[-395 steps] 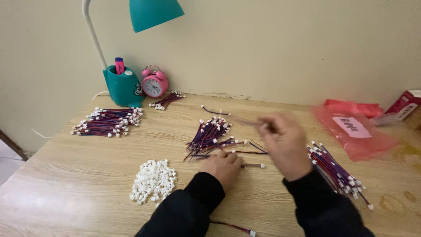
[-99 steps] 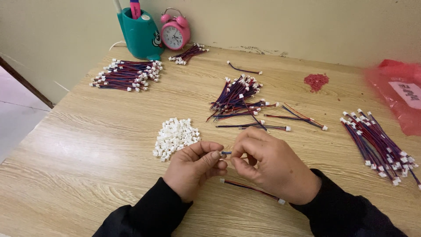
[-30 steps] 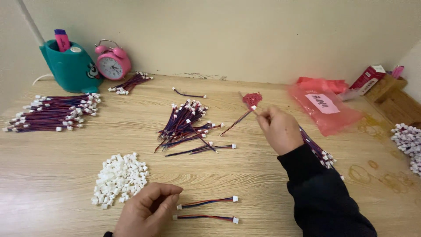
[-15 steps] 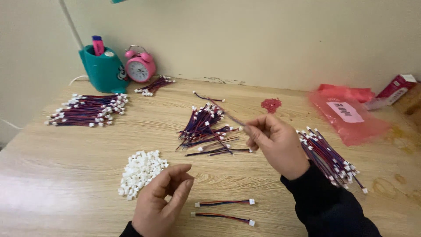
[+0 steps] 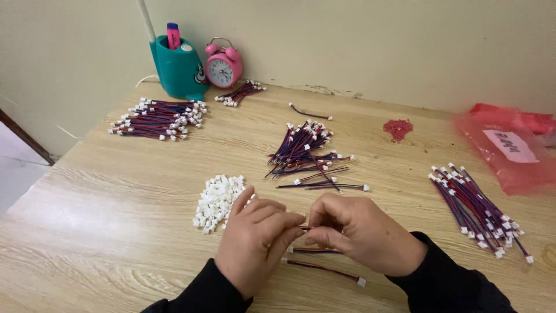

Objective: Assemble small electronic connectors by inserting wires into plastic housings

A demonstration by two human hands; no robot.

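Note:
My left hand (image 5: pixel 255 237) and my right hand (image 5: pixel 359 232) meet at the fingertips near the table's front edge. Between them they pinch a short red-and-blue wire lead (image 5: pixel 303 229), mostly hidden by the fingers. Two finished leads (image 5: pixel 324 269) with white end plugs lie on the wood just under my hands. A heap of small white plastic connectors (image 5: pixel 219 196) sits beside my left hand. A loose pile of wire leads (image 5: pixel 304 152) lies just beyond my hands.
Bundles of similar leads lie at the right (image 5: pixel 478 208), the far left (image 5: pixel 159 117) and near a pink alarm clock (image 5: pixel 223 64). A teal lamp base with pens (image 5: pixel 176 66) stands by the wall. Red plastic bags (image 5: pixel 509 150) and small red bits (image 5: pixel 398 128) lie far right.
My right hand has come back from the middle pile with a lead and joined my left hand at the front edge. The view has tilted down and left.

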